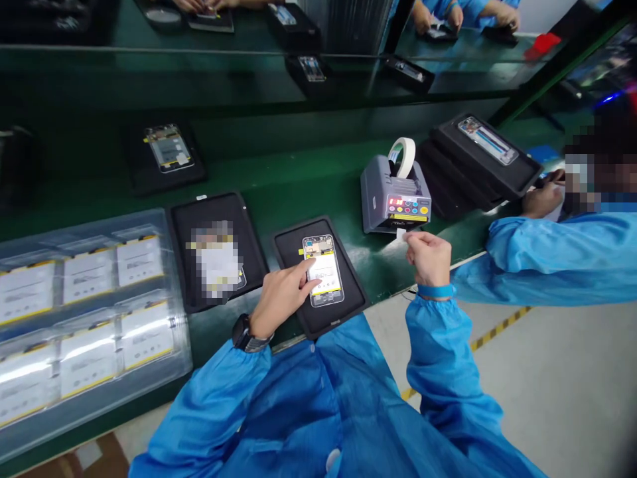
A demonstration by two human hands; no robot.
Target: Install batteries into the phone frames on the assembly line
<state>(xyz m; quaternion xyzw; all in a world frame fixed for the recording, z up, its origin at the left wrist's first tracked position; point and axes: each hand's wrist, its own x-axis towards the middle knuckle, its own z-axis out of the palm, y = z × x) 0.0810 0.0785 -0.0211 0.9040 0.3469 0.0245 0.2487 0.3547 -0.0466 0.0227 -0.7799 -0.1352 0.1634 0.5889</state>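
Observation:
An opened phone [326, 271] with a white battery in it lies in a black foam tray [347, 291] before me. My left hand [286, 292] rests over its left side, thumb and forefinger apart and touching the battery; the other fingers are partly curled. Off to the right, my right hand [428, 255] pinches a short piece of pale tape [400, 235] between thumb and forefinger. That tape is just at the front of the grey tape dispenser [395, 196], which carries a white tape roll [404, 158] and a lit red display.
Clear plastic tray [185, 345] with several batteries at left. Beside it, a black tray [253, 232] holds a blurred-out item. Another phone [169, 147] lies behind. Stacked black trays [450, 172] stand right, near a co-worker's blue sleeve [562, 259]. Other people's hands work across the bench.

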